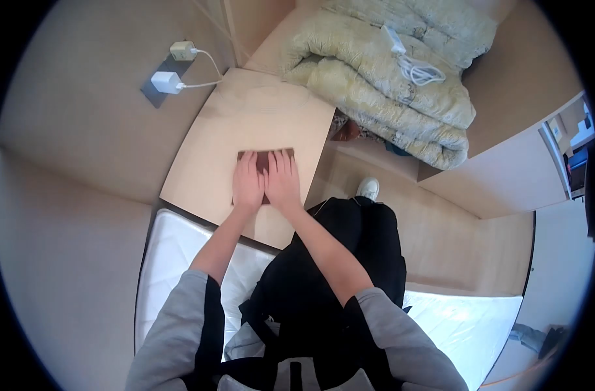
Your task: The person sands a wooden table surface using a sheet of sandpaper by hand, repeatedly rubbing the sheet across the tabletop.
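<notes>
A flat, dark brown square sheet (263, 160) lies on a pale wooden tabletop (258, 107); its material is not clear. My left hand (248, 184) rests palm down over the left part of the sheet, fingers stretched toward its far edge. Beside it, my right hand (283, 182) lies flat over the right part in the same way. The thumbs come close together near the middle. Much of the sheet is hidden under both hands, with a strip showing between them and corners showing around them.
On the left wall, two plugs (168, 82) with white cables sit in a socket plate. A folded patterned quilt (388, 78) carries a coiled white cable (420, 70) and power strip. A white mattress (170, 244) borders the table's near edge; my legs (369, 241) are to the right.
</notes>
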Available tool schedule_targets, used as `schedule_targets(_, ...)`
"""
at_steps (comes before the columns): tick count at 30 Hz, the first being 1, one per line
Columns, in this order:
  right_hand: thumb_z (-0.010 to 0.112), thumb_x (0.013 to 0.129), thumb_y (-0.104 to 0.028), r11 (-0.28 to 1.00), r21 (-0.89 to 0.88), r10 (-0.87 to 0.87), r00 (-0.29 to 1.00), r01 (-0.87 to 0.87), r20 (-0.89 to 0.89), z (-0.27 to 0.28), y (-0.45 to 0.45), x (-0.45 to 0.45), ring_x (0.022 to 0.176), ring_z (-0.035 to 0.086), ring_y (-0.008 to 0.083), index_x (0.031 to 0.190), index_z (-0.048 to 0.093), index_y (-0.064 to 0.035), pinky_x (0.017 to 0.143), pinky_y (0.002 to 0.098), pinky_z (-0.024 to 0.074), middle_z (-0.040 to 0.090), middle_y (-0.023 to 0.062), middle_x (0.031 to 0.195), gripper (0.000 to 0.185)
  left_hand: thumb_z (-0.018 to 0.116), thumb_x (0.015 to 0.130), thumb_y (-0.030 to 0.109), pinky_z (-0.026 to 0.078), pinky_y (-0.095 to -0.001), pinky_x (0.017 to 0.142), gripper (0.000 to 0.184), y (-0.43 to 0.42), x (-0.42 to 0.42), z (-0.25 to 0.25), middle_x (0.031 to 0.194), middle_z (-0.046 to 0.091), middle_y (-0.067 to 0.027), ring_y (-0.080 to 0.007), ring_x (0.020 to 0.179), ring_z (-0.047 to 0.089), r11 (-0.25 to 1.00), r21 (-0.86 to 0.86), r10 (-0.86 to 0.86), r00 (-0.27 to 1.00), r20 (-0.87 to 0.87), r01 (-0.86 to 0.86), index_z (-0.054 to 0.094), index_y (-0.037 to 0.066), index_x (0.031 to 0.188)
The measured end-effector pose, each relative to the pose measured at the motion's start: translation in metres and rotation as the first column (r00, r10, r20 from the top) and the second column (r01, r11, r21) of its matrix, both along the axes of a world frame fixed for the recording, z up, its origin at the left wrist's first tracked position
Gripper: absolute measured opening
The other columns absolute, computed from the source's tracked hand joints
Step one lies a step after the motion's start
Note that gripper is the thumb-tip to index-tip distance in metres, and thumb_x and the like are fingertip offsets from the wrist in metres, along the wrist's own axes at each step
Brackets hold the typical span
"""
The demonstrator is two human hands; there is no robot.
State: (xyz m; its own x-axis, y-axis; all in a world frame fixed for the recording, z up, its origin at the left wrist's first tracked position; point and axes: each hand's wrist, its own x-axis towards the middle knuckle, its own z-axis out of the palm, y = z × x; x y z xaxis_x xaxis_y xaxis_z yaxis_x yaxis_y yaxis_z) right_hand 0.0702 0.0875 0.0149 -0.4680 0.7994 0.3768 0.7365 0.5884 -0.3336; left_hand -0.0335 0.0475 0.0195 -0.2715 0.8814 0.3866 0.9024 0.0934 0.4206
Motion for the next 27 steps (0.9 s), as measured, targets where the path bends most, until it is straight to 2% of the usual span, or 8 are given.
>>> schedule_targets(7,0.055,0.088,-0.025,0.989,-0.034,0.143,0.990,-0.144,-0.010,-0.001,-0.054,0.038,0.133,0.034,0.0327,0.131,0.043,0.0004,0.112,0.0459,0.0247,0.041,0.0179,0.137,0.052,0.053,0.084,0.009,0.035,-0.0433,0.105,0.035,-0.077,0.023,0.006,0.133,0.047,-0.0162,-0.0335,0.124,0.044,0.983,0.003,-0.181,0.977,0.112,0.182,0.053,0.000,0.118)
schedule_targets(13,0.062,0.083,-0.024,0.964,-0.128,0.238,0.971,-0.232,0.032,0.010,-0.079,0.065,0.133,0.034,0.0335,0.128,0.046,0.0011,0.111,0.0457,0.0272,0.042,0.0190,0.136,0.054,0.068,0.078,0.021,0.036,-0.0436,0.106,0.051,-0.133,0.018,0.022,0.136,0.047,-0.0135,-0.0315,0.129,0.043,0.907,-0.093,-0.412,0.911,0.012,0.411,0.053,0.000,0.122)
schedule_targets(15,0.065,0.080,-0.028,0.968,-0.090,0.239,0.970,-0.235,0.036,0.012,-0.086,0.068,0.132,0.035,0.0342,0.126,0.048,0.0009,0.111,0.0461,0.0276,0.044,0.0191,0.135,0.057,0.068,0.078,0.020,0.039,-0.0425,0.103,0.047,-0.134,0.009,0.016,0.133,0.050,-0.0131,-0.0307,0.124,0.047,0.884,-0.159,-0.446,0.895,0.003,0.441,0.056,0.001,0.119)
schedule_targets(17,0.067,0.078,-0.029,0.958,-0.091,0.278,0.959,-0.273,0.056,0.018,-0.093,0.072,0.132,0.036,0.0342,0.123,0.051,-0.0006,0.111,0.0462,0.0270,0.045,0.0189,0.134,0.056,0.065,0.079,0.012,0.048,-0.0377,0.090,0.030,-0.131,0.007,0.021,0.122,0.058,-0.0105,-0.0285,0.109,0.056,0.893,-0.126,-0.440,0.897,-0.037,0.432,0.064,0.003,0.107)
schedule_targets(18,0.068,0.075,-0.029,0.949,-0.104,0.304,0.950,-0.296,0.068,0.021,-0.095,0.074,0.131,0.036,0.0331,0.119,0.055,-0.0020,0.111,0.0462,0.0265,0.046,0.0184,0.133,0.053,0.064,0.079,0.010,0.049,-0.0373,0.089,0.028,-0.131,0.008,0.025,0.121,0.058,-0.0097,-0.0278,0.108,0.056,0.894,-0.151,-0.429,0.903,-0.021,0.421,0.064,0.003,0.106)
schedule_targets(23,0.071,0.068,-0.022,0.936,-0.033,0.352,0.929,-0.350,0.118,0.032,-0.101,0.084,0.117,0.047,0.0249,0.106,0.062,-0.0050,0.106,0.0415,0.0304,0.055,0.0111,0.115,0.042,0.058,0.082,0.006,0.051,-0.0375,0.084,0.021,-0.120,0.005,0.027,0.109,0.062,-0.0089,-0.0280,0.101,0.059,0.896,-0.143,-0.433,0.899,-0.062,0.421,0.063,0.004,0.103)
schedule_targets(25,0.069,0.068,-0.017,0.939,-0.053,0.342,0.936,-0.339,0.081,0.033,-0.099,0.083,0.107,0.052,0.0236,0.102,0.064,-0.0060,0.100,0.0391,0.0353,0.058,0.0083,0.103,0.036,0.055,0.084,0.006,0.050,-0.0391,0.080,0.017,-0.117,0.004,0.036,0.102,0.062,-0.0107,-0.0297,0.096,0.059,0.902,-0.179,-0.404,0.914,-0.029,0.393,0.061,0.004,0.100)
schedule_targets(27,0.066,0.070,-0.015,0.951,0.055,0.308,0.950,-0.305,-0.043,0.024,-0.098,0.078,0.098,0.054,0.0229,0.093,0.064,-0.0074,0.094,0.0383,0.0383,0.058,0.0068,0.093,0.024,0.054,0.085,0.005,0.050,-0.0400,0.078,0.014,-0.114,0.005,0.043,0.098,0.061,-0.0118,-0.0308,0.093,0.059,0.932,-0.099,-0.346,0.937,0.038,0.348,0.060,0.004,0.098)
